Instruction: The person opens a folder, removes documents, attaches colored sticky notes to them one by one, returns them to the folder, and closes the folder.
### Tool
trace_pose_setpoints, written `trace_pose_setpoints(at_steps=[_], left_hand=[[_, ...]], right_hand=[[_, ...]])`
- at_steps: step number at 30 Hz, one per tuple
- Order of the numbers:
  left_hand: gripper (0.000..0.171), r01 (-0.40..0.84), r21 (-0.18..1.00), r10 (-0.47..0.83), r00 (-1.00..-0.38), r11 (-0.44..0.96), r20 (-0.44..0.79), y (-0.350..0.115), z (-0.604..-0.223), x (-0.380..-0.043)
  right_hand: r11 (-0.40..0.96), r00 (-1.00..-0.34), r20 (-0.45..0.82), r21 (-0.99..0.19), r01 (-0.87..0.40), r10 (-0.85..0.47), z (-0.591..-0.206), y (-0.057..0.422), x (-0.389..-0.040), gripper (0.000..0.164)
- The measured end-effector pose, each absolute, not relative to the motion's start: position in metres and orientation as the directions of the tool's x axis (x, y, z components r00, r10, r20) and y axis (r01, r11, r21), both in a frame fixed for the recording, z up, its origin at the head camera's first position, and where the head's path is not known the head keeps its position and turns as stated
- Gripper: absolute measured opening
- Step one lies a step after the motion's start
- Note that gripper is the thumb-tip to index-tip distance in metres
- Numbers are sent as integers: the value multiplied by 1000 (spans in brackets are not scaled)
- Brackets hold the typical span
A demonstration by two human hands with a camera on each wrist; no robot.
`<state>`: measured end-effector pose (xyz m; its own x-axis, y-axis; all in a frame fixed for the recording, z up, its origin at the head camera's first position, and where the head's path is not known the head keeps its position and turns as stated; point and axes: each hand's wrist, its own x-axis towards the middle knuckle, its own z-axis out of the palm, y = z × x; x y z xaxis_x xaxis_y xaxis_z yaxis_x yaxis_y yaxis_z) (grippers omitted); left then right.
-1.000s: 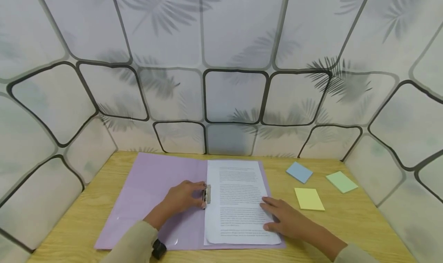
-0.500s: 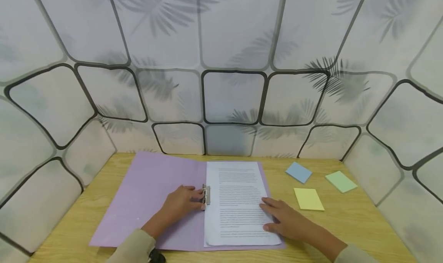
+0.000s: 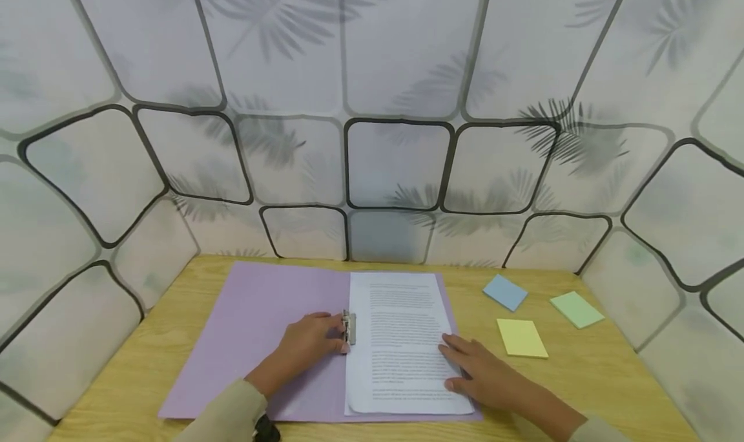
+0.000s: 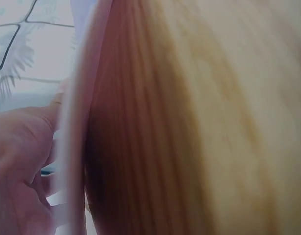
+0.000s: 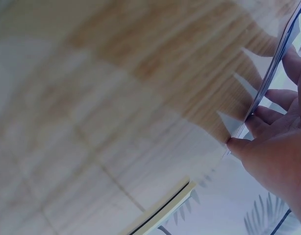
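Note:
A purple folder lies spread on the table, with a stack of printed sheets on its right half. At the sheets' left edge sits a metal clip, partly covered by my left hand. That hand holds the clip between its fingers and thumb; in the left wrist view the hand shows beyond the pale, blurred folder edge. My right hand rests spread on the right edge of the stack. In the right wrist view its fingertips touch the edge of the sheets.
Three sticky-note pads lie to the right of the folder: blue, yellow and green. The wooden table is bounded at the back and sides by a patterned cloth wall.
My left hand's upper fingers have drawn down slightly from the top end of the clip. My right hand stays in place on the sheets.

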<state>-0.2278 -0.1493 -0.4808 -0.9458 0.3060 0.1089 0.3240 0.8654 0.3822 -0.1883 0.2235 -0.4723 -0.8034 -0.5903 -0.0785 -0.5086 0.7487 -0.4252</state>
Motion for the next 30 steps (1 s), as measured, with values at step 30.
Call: trace_pose_setpoints(at_steps=[30], left_hand=[[31,114,616,136,-991,779,12,-154,-469,-234]], right_hand=[[736,-792,-80,-434,-519,-605,-471,225,-187,72]])
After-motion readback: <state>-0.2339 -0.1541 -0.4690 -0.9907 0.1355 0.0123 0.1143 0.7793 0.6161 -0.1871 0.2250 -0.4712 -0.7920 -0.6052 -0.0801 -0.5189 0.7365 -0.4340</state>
